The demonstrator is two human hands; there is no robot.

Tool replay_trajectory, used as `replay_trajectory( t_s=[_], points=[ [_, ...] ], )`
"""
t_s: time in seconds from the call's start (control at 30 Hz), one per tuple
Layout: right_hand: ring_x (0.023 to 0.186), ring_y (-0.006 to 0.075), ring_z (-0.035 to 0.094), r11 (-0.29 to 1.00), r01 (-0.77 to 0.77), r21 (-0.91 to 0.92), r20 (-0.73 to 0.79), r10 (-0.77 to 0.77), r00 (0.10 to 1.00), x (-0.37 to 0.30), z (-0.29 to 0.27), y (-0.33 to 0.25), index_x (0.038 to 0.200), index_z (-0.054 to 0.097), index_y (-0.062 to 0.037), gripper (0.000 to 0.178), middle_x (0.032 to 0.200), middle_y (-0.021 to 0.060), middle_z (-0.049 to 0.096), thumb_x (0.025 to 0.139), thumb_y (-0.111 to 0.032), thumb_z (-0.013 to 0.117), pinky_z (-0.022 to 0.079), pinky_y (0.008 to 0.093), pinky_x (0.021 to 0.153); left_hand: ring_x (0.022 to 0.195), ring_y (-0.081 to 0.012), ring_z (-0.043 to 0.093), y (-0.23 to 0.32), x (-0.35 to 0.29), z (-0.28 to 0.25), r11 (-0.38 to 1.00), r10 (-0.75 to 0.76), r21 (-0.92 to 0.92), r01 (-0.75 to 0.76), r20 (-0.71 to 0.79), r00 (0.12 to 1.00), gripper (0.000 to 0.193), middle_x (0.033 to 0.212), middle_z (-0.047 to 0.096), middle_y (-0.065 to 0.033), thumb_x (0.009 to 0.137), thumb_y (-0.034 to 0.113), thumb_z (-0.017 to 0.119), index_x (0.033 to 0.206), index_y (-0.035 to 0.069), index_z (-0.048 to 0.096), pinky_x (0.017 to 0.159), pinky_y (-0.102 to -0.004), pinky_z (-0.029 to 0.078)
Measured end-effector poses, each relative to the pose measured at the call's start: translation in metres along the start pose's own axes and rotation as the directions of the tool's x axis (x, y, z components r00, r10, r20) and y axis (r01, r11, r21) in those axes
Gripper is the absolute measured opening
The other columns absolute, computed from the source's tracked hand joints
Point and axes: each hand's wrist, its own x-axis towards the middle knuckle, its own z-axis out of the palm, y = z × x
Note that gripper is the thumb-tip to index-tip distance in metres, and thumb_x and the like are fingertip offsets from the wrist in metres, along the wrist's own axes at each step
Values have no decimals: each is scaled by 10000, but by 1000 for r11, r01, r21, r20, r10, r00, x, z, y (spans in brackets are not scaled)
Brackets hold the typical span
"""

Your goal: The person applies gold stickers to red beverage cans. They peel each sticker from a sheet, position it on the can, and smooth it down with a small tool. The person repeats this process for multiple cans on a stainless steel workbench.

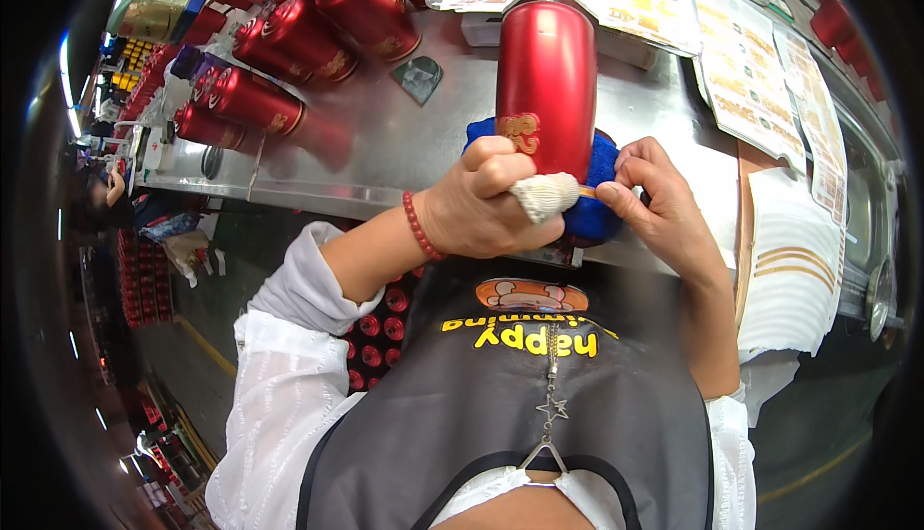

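Observation:
A shiny red bottle (549, 68) with a gold emblem lies on a blue cloth (603, 169) at the table's near edge, its neck pointing away from me. My left hand (486, 198) is closed against the bottle's near end, fingers curled. One of its digits wears a white ribbed fabric cover (545, 197) and presses there. From the right, my right hand (659, 203) pinches a thin gold-coloured strip (587, 191) that runs to the covered digit. Where the strip meets the bottle is hidden by that digit.
Several red bottles (361, 10) lie at the back left of the metal table (385, 135). Near them is a small dark green plate (419, 79). Sheets of gold decals (751, 68) lie at the back and right, beside a white backing sheet (794, 241) with curved gold strips.

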Motion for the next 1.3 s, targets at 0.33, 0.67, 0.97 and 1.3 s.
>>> replay_trajectory(
  t_s=[0.33, 0.67, 0.97, 1.3],
  points=[
    [941, 299, 529, 999, 23, -34, -99, -26, 995, 4, 9, -2, 823, 610, 21, 265, 956, 133, 535, 889, -198, 746, 455, 386, 859, 978, -208, 412, 10, -8, 2, 994, -56, 87, 60, -46, 997, 281, 1129, 616, 78, 600, 124, 715, 834, 272, 667, 735, -349, 371],
    [966, 319, 534, 998, 41, -37, -126, -45, 991, 5, 10, 3, 829, 614, 19, 251, 964, 142, 541, 881, -184, 752, 455, 397, 877, 1145, -201, 413, 14, 23, -3, 985, -67, 166, 54, 76, 995, 335, 1264, 613, 52, 805, 240, 666, 1120, 343, 713, 938, -366, 329],
    [986, 325, 548, 991, 58, -123, -207, -82, 975, 7, 16, -2, 825, 611, 11, 235, 989, 150, 552, 878, -171, 750, 458, 400, 885, 1293, -355, 475, 21, -4, -10, 809, -581, 137, 571, 41, 813, 672, 1318, 628, -161, 906, 481, 665, 1398, 36, 557, 1046, -494, 307],
    [1127, 354, 542, 888, 337, -313, -307, -430, 849, -18, 42, -5, 1188, 670, -21, 377, 1108, 145, 562, 818, -18, 745, 462, 462, 973, 1371, -356, 362, 18, -17, -2, 312, -819, -602, 735, 221, 529, 824, 1470, 431, -220, 945, 498, 657, 1506, -28, 361, 1124, -429, 318]
  ],
)
